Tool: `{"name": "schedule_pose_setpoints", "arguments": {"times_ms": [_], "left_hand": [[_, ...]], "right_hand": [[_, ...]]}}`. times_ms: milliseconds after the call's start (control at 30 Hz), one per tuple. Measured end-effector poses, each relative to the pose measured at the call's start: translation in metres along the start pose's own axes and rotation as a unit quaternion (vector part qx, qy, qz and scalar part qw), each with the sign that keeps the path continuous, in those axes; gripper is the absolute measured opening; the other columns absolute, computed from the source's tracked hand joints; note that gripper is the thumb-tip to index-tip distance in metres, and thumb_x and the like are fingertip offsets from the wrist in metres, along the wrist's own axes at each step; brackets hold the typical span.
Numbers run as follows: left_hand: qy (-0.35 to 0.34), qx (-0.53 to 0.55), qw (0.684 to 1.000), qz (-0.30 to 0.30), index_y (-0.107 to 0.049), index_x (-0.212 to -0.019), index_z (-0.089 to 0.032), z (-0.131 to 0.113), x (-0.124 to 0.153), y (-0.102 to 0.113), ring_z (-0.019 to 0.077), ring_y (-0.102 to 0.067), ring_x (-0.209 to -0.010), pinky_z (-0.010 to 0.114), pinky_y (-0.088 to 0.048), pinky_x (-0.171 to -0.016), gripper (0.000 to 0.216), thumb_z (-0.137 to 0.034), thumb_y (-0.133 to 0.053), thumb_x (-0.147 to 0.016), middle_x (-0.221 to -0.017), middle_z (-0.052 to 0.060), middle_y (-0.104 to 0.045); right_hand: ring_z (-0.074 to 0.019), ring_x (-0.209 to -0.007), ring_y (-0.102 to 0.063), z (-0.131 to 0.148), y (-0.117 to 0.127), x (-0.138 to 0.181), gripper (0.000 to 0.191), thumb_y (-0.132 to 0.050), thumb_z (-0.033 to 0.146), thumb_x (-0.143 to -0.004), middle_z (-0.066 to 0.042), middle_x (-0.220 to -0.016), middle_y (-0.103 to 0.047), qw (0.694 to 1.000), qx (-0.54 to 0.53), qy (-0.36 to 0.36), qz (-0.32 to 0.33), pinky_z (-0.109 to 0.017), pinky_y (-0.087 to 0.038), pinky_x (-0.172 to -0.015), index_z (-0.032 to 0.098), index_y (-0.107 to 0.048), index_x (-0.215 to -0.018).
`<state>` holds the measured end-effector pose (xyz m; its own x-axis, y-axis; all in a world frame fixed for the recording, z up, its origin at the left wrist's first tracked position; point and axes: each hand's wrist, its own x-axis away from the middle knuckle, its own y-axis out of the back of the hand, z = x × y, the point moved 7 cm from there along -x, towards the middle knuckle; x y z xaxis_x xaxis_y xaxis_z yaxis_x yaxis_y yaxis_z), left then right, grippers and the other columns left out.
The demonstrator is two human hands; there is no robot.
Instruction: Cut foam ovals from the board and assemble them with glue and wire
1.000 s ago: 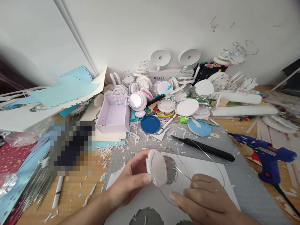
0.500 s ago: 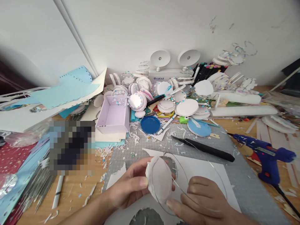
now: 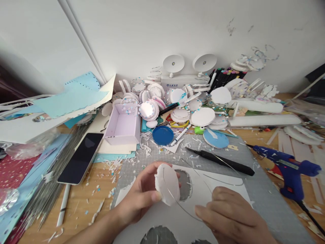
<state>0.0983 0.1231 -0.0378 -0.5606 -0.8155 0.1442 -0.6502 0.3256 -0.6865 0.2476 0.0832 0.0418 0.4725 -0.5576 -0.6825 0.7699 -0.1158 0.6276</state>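
Note:
My left hand is closed around a white foam disc, held on edge over a white sheet with round cut-outs. A thin metal wire curves across the disc's face and runs down to my right hand, whose fingers pinch it at the lower right. Both hands hover above the grey cutting mat.
A black craft knife lies on the mat beyond my hands. A blue glue gun rests at the right. A phone lies at the left by a lilac box. White discs, a blue lid and markers crowd the back.
The disc has tilted and shifted slightly left in my left hand. My right hand moved right, drawing the wire loop away from the disc's rim.

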Motion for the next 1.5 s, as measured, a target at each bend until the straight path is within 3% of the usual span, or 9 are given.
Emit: {"name": "schedule_pose_setpoints", "arguments": {"times_ms": [267, 467, 633, 867, 1167, 1500], "left_hand": [[-0.003, 0.004, 1.0, 0.017, -0.059, -0.119, -0.023, 0.0, -0.002, -0.002, 0.0249, -0.065, -0.1, 0.032, -0.048, -0.083, 0.055, -0.035, -0.078, -0.069, -0.115, 0.01, -0.066], [0.007, 0.005, 1.0, 0.018, -0.06, -0.118, -0.022, 0.001, 0.0, -0.005, 0.0249, -0.066, -0.099, 0.031, -0.049, -0.08, 0.054, -0.034, -0.078, -0.069, -0.111, 0.009, -0.067], [0.01, 0.005, 1.0, 0.019, -0.059, -0.118, -0.023, 0.0, 0.0, -0.005, 0.0252, -0.065, -0.1, 0.032, -0.048, -0.082, 0.054, -0.034, -0.078, -0.069, -0.114, 0.009, -0.066], [0.001, -0.007, 1.0, 0.011, -0.058, -0.119, -0.023, -0.001, 0.0, -0.002, 0.0233, -0.063, -0.1, 0.03, -0.046, -0.083, 0.057, -0.037, -0.079, -0.068, -0.116, 0.01, -0.066], [-0.038, -0.034, 0.999, 0.011, -0.055, -0.125, -0.029, -0.006, 0.0, -0.003, 0.0234, -0.06, -0.104, 0.031, -0.045, -0.086, 0.062, -0.035, -0.079, -0.069, -0.119, 0.008, -0.064], [-0.009, -0.015, 1.0, 0.023, -0.058, -0.125, -0.029, -0.003, 0.001, -0.004, 0.0251, -0.063, -0.106, 0.034, -0.045, -0.089, 0.059, -0.036, -0.079, -0.07, -0.122, 0.008, -0.065]], "right_hand": [[-0.0093, -0.044, -0.058, 0.003, -0.002, 0.003, 0.02, -0.058, 0.005, -0.086, 0.004, -0.059, -0.067, 0.999, 0.021, 0.027, 0.016, -0.027, -0.048, -0.046, 0.019, -0.066, -0.097], [-0.008, -0.042, -0.054, 0.003, -0.002, 0.003, 0.019, -0.048, 0.011, -0.094, 0.005, -0.057, -0.068, 1.0, 0.015, 0.025, 0.009, -0.025, -0.048, -0.047, 0.019, -0.065, -0.096], [-0.0093, -0.044, -0.055, 0.003, -0.002, -0.002, 0.017, -0.051, 0.009, -0.091, 0.003, -0.057, -0.066, 1.0, 0.012, 0.019, 0.016, -0.026, -0.048, -0.047, 0.018, -0.064, -0.096], [-0.0119, -0.046, -0.052, 0.0, -0.004, 0.002, 0.023, -0.041, 0.013, -0.094, -0.001, -0.059, -0.064, 0.999, -0.04, -0.002, 0.013, -0.03, -0.042, -0.045, 0.015, -0.063, -0.101], [-0.0127, -0.047, -0.049, -0.005, -0.009, -0.002, 0.02, -0.045, 0.017, -0.092, -0.001, -0.056, -0.059, 0.995, -0.087, -0.036, -0.013, -0.029, -0.034, -0.047, 0.017, -0.063, -0.084], [-0.0119, -0.045, -0.04, -0.006, -0.026, 0.001, 0.018, -0.048, 0.013, -0.083, 0.002, -0.048, -0.048, 0.994, -0.094, -0.041, 0.031, -0.029, -0.025, -0.049, 0.019, -0.056, -0.069]]}}
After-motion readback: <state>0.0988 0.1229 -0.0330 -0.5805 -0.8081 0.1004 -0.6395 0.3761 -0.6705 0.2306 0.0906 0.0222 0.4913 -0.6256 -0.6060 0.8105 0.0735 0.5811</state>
